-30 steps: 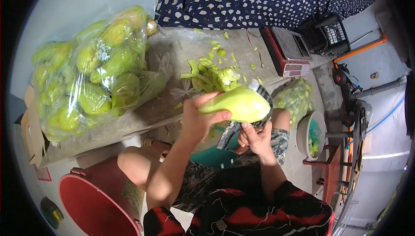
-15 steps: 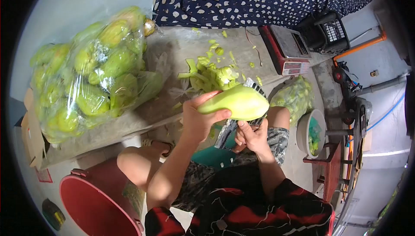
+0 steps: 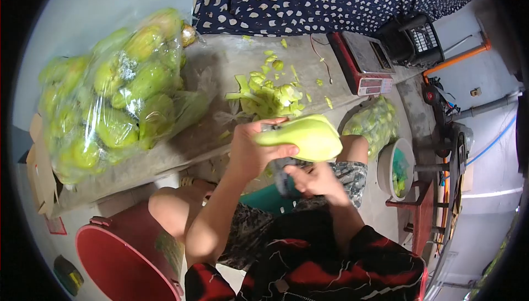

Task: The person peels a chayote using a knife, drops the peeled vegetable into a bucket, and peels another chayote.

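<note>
My left hand grips the narrow end of a pale green peeled fruit, which lies tilted with its wide end to the right. The fruit's exact kind is not clear. Below it, my right hand is closed on a flat dark grater, smeared by motion and partly hidden under the fruit. A teal basin sits between my knees, underneath both hands. Just beyond the fruit, a heap of green trimmings lies on the grey ledge.
A large clear bag of green fruits stands at left. A red scale and black basket are at the far right. Nearby are a filled bag, a white tub and a red bin.
The grater and my right hand have shifted left along the underside of the fruit. The fruit has turned slightly in my left hand's hold.
</note>
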The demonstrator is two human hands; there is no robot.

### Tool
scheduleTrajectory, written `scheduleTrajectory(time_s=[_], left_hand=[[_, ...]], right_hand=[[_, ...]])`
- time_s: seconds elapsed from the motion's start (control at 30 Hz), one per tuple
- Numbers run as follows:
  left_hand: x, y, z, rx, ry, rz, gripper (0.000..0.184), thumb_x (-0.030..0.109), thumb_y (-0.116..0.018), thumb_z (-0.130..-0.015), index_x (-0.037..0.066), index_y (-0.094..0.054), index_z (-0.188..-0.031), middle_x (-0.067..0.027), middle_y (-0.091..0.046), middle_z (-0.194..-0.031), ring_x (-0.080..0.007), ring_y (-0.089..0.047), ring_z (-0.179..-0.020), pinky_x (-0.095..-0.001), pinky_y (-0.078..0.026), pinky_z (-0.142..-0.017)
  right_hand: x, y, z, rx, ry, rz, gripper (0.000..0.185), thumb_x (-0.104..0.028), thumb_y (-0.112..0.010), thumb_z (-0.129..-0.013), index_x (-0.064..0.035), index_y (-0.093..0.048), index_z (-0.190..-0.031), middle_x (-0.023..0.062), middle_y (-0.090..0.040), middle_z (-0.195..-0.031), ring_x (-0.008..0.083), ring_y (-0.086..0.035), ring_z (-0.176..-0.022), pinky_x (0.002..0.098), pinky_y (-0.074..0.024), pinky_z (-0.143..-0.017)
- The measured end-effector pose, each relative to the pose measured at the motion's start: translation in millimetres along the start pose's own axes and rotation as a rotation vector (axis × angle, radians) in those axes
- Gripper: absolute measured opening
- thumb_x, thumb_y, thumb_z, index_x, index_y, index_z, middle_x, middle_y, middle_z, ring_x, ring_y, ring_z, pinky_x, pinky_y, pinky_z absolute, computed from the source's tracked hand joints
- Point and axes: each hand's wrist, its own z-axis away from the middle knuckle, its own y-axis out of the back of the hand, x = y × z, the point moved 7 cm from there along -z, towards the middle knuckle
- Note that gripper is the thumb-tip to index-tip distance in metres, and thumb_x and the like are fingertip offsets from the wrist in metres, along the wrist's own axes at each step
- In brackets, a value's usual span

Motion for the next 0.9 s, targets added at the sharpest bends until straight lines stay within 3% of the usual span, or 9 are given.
scheduleTrajectory(time_s=[0.03, 0.17, 0.3, 0.37, 0.47, 0.6, 0.67, 0.8, 0.9], left_hand=[[2.1, -3.3, 1.8, 0.007, -0.011, -0.009, 0.053, 0.007, -0.088, -0.067, -0.009, -0.065, -0.111, -0.0085, -0.071, -0.098, -0.0104, -0.063, -0.088, -0.0259, -0.052, -0.081], [-12.7, 0.2, 0.4, 0.057, -0.02, 0.29, 0.062, 0.011, -0.088, -0.068, -0.008, -0.06, -0.119, -0.0098, -0.067, -0.109, -0.0108, -0.059, -0.097, -0.0262, -0.049, -0.087], [3.1, 5.9, 0.2, 0.061, -0.095, 0.212, 0.063, 0.013, -0.088, -0.069, -0.008, -0.059, -0.12, -0.0094, -0.065, -0.111, -0.0108, -0.058, -0.098, -0.0266, -0.049, -0.087], [4.9, 2.0, 1.8, -0.098, -0.022, 0.308, 0.061, 0.013, -0.087, -0.071, -0.008, -0.059, -0.12, -0.0093, -0.066, -0.11, -0.0113, -0.059, -0.097, -0.0273, -0.049, -0.087], [-6.7, 0.7, 3.9, -0.142, 0.089, 0.252, 0.06, 0.006, -0.083, -0.072, -0.009, -0.056, -0.124, -0.01, -0.066, -0.111, -0.0136, -0.061, -0.099, -0.0285, -0.05, -0.09], [-5.7, -1.6, 3.4, -0.125, 0.05, 0.232, 0.053, 0.004, -0.079, -0.076, -0.009, -0.057, -0.123, -0.01, -0.066, -0.11, -0.0132, -0.062, -0.096, -0.0283, -0.05, -0.089], [-7.1, -0.1, 2.6, -0.092, 0.071, 0.292, 0.049, 0.002, -0.076, -0.078, -0.009, -0.057, -0.123, -0.0108, -0.066, -0.111, -0.0138, -0.063, -0.097, -0.029, -0.05, -0.089], [-15.5, 6.7, -6.5, -0.024, 0.015, 0.332, 0.045, 0.001, -0.075, -0.079, -0.008, -0.059, -0.119, -0.011, -0.067, -0.109, -0.0152, -0.063, -0.097, -0.0299, -0.05, -0.089], [-24.3, 21.1, -13.9, 0.168, -0.01, 0.425, 0.033, 0.009, -0.081, -0.076, -0.002, -0.065, -0.102, -0.0063, -0.069, -0.093, -0.0131, -0.064, -0.083, -0.0275, -0.051, -0.079]], right_hand=[[11.3, -9.3, -0.4, -0.001, 0.055, -0.157, 0.043, -0.008, -0.064, -0.093, -0.0004, -0.04, -0.128, 0.0004, -0.049, -0.057, 0.0083, -0.047, -0.042, 0.0228, -0.034, -0.037], [21.5, 0.7, -9.5, -0.078, -0.001, -0.063, 0.055, -0.009, -0.065, -0.094, -0.0022, -0.033, -0.137, -0.0005, -0.05, -0.059, 0.0084, -0.046, -0.042, 0.0235, -0.0348, -0.037], [3.9, 1.3, -2.9, -0.056, -0.028, -0.039, 0.047, -0.009, -0.064, -0.094, -0.0008, -0.039, -0.133, 0.0001, -0.051, -0.06, 0.0083, -0.045, -0.042, 0.024, -0.0343, -0.037], [8.6, 4.0, -4.0, -0.047, 0.06, -0.028, 0.028, -0.014, -0.064, -0.095, 0.0004, -0.055, -0.117, -0.0038, -0.047, -0.05, 0.0059, -0.04, -0.036, 0.0246, -0.0289, -0.033], [8.8, 3.2, -2.5, -0.024, 0.101, -0.09, 0.022, -0.015, -0.065, -0.094, -0.0001, -0.059, -0.109, -0.0035, -0.047, -0.05, 0.0059, -0.041, -0.038, 0.0248, -0.0294, -0.034], [17.5, 4.2, -7.2, -0.04, 0.057, -0.076, 0.024, -0.016, -0.066, -0.094, -0.0003, -0.059, -0.111, -0.0033, -0.048, -0.05, 0.006, -0.041, -0.039, 0.0248, -0.0302, -0.035], [19.9, 0.9, -11.4, -0.068, 0.051, -0.022, 0.037, -0.013, -0.065, -0.094, 0.0008, -0.05, -0.125, -0.0021, -0.048, -0.054, 0.0073, -0.041, -0.04, 0.0257, -0.0325, -0.038], [2.6, 0.1, -24.1, -0.056, 0.111, 0.062, 0.039, -0.015, -0.066, -0.094, 0.0002, -0.049, -0.126, -0.0021, -0.048, -0.054, 0.0074, -0.042, -0.04, 0.0252, -0.0339, -0.038], [3.3, 0.0, -36.4, -0.053, -0.002, 0.11, 0.045, -0.017, -0.067, -0.093, -0.0001, -0.047, -0.13, -0.0024, -0.049, -0.054, 0.0075, -0.043, -0.04, 0.0248, -0.0332, -0.037]])
